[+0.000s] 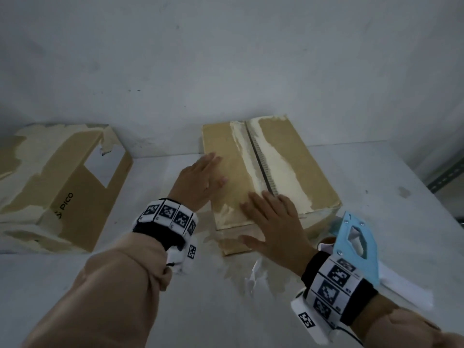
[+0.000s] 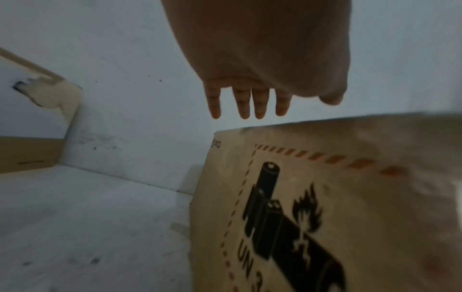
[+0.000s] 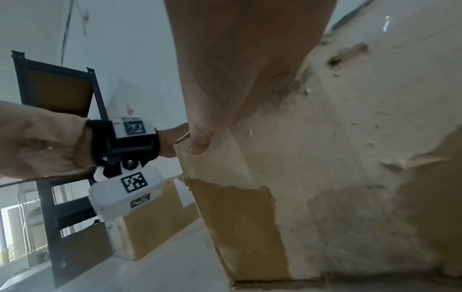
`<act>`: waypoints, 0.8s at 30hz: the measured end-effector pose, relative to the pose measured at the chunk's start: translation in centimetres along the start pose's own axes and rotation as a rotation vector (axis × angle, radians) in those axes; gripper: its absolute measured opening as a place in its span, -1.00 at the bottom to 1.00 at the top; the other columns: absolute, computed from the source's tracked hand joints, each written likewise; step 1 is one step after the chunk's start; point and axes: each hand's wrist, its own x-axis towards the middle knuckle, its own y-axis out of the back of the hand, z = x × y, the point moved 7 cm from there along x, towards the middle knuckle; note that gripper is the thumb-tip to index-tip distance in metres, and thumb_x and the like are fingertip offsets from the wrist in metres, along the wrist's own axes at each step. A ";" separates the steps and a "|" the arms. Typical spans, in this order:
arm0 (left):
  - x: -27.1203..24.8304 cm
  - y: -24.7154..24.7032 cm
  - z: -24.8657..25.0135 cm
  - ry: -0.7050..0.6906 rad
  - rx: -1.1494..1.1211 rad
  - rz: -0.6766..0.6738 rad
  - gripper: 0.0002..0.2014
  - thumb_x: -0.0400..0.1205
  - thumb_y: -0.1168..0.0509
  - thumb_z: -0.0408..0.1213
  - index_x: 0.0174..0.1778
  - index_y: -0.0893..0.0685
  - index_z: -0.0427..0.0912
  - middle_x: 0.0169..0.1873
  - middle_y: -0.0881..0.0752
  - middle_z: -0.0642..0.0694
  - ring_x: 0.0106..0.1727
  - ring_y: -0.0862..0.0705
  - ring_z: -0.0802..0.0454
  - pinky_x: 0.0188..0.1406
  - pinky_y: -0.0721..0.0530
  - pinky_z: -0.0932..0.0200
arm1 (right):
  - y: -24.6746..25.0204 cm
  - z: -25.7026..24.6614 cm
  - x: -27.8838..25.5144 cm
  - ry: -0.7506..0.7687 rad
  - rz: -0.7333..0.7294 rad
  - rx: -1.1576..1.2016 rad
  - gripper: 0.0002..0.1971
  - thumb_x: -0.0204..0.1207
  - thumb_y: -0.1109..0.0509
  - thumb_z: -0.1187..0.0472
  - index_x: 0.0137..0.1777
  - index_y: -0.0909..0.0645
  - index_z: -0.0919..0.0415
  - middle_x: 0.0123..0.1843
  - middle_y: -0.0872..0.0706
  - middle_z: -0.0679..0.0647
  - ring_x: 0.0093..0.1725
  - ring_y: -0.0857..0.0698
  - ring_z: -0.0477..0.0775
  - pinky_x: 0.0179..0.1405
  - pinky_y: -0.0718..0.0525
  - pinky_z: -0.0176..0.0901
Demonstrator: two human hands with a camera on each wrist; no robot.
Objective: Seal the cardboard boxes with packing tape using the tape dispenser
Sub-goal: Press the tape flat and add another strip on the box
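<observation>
Left hand (image 1: pixel 200 180) flat, fingers straight, on box (image 1: pixel 296 156) top; right hand (image 1: pixel 275 227) spread flat over near edge. Dispenser (image 1: pixel 356 243) beside box on counter (image 1: pixel 75 285).

Left hand (image 2: pixel 252 59), fingers (image 2: pixel 243 104) straight, above a cardboard box (image 2: pixel 325 197) with battery-fire label (image 2: pixel 282 217), on a pale table (image 2: pixel 87 227).

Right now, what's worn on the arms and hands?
Both hands, left hand and right hand, are bare. Tan sleeves cover both forearms. Each wrist carries a black strap with white square-code marker tiles, plus a white camera housing bearing the same codes.
</observation>
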 end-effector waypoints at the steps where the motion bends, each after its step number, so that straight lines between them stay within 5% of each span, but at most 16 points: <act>1: 0.7 -0.7 -0.1 0.054 0.001 -0.059 -0.23 0.56 0.13 0.31 0.60 -0.17 -0.10 0.63 -0.12 -0.11 0.64 -0.11 -0.04 0.56 -0.21 -0.10 | -0.1 0.0 0.0 0.020 -0.017 -0.005 -0.37 0.42 -0.16 -0.31 0.30 -0.58 0.13 0.34 -0.63 0.16 0.30 -0.59 0.27 0.28 -0.34 0.12; 3: 1.4 -1.8 0.0 0.140 -0.004 -0.159 -0.31 0.63 -0.01 0.20 0.62 -0.06 -0.05 0.65 0.03 -0.01 0.66 0.08 0.03 0.61 -0.07 -0.05 | -0.3 0.0 -0.2 0.047 -0.057 -0.008 -0.32 0.42 -0.17 -0.34 0.36 -0.54 0.15 0.39 -0.58 0.18 0.36 -0.54 0.29 0.32 -0.34 0.11; 6: 1.7 -1.6 -0.2 0.176 0.070 -0.132 -0.31 0.60 -0.08 0.22 0.60 -0.12 0.01 0.64 -0.01 0.06 0.64 0.06 0.08 0.58 -0.08 -0.03 | -0.4 -0.1 -0.4 0.053 -0.044 0.026 -0.30 0.43 -0.17 -0.34 0.38 -0.52 0.17 0.42 -0.54 0.21 0.40 -0.51 0.29 0.37 -0.32 0.10; 11: 1.6 -1.2 -0.3 0.150 0.140 -0.130 -0.03 0.27 0.28 0.47 0.57 -0.19 0.03 0.61 -0.12 0.07 0.61 -0.06 0.08 0.52 -0.15 -0.01 | 0.3 -0.1 -0.5 0.083 0.029 0.094 -0.34 0.52 -0.12 -0.31 0.32 -0.60 0.21 0.39 -0.57 0.22 0.38 -0.53 0.26 0.36 -0.38 0.05; 16: 4.4 -0.9 -2.8 0.227 0.192 -0.239 -0.28 0.62 0.07 0.26 0.63 0.00 -0.04 0.64 0.03 0.08 0.64 0.01 0.08 0.59 -0.05 -0.08 | 0.5 0.3 -0.7 0.105 0.020 0.169 -0.37 0.47 -0.20 -0.32 0.36 -0.55 0.12 0.44 -0.53 0.15 0.43 -0.45 0.19 0.38 -0.35 0.00; 24: 10.0 -0.8 -6.3 0.305 0.194 -0.369 -0.29 0.62 0.11 0.29 0.62 0.15 0.07 0.63 0.19 0.18 0.65 0.11 0.03 0.54 -0.17 -0.21 | 0.7 0.8 -0.4 0.115 -0.031 0.197 -0.36 0.42 -0.20 -0.36 0.41 -0.42 -0.03 0.44 -0.53 0.05 0.46 -0.41 0.09 0.37 -0.34 -0.07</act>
